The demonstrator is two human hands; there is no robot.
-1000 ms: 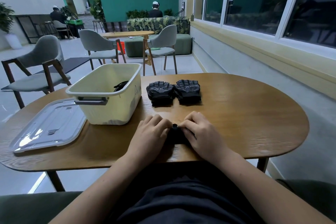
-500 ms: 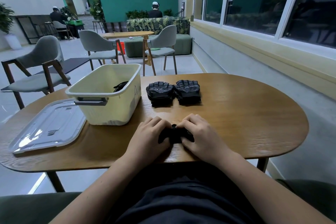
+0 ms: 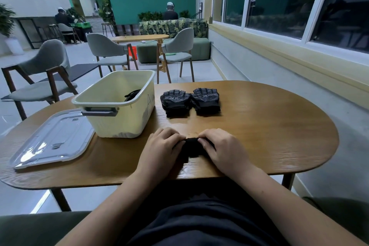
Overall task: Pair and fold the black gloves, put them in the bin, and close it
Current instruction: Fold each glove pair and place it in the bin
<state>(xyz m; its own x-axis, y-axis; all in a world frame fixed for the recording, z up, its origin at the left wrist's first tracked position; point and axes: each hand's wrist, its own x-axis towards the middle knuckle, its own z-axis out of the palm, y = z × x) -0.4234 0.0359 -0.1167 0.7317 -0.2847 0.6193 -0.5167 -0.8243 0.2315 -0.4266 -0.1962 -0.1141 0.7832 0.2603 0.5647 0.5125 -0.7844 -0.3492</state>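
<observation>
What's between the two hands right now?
A folded black glove bundle, gripped at either end by the left hand and right hand. The head view shows it.

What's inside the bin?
A black item, likely a glove, shows against the bin's right wall. The near wall hides the floor and anything else inside.

The bench (image 3: pixel 279 126) was left bare on its right half. The left half was blocked by the open-topped bin (image 3: pixel 123 124) and the lid (image 3: pixel 50 142) just beside it. A bare strip was left between the two gloves (image 3: pixel 189 101) and the left hand (image 3: pixel 159 146) and right hand (image 3: pixel 223 146), both curled round a rolled glove (image 3: pixel 192 146).
</observation>
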